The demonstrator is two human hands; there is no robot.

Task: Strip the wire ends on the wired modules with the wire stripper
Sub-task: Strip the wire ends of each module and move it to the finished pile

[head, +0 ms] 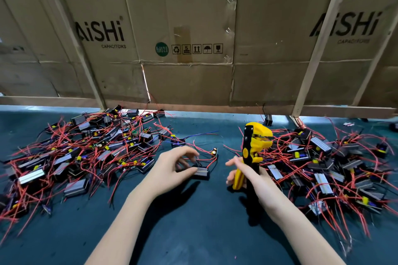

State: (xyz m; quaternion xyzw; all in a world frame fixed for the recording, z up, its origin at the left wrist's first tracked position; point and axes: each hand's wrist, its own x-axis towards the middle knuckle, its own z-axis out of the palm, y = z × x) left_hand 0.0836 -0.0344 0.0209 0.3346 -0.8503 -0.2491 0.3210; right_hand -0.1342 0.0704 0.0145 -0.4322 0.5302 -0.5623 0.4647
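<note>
My right hand (pixel 247 173) grips the handles of a yellow and black wire stripper (pixel 253 144), held upright with its jaws pointing up and to the right. My left hand (pixel 172 166) hovers over a single wired module (pixel 201 171), a small black block with a silver face and red wires. The thumb touches the module's near edge and the fingers curl above it. The module lies on the dark mat (pixel 193 221) between the two hands.
A big heap of wired modules with red wires (pixel 86 148) fills the left of the mat. Another heap (pixel 327 163) lies on the right. A wall of cardboard boxes (pixel 193 38) with wooden slats stands along the back edge.
</note>
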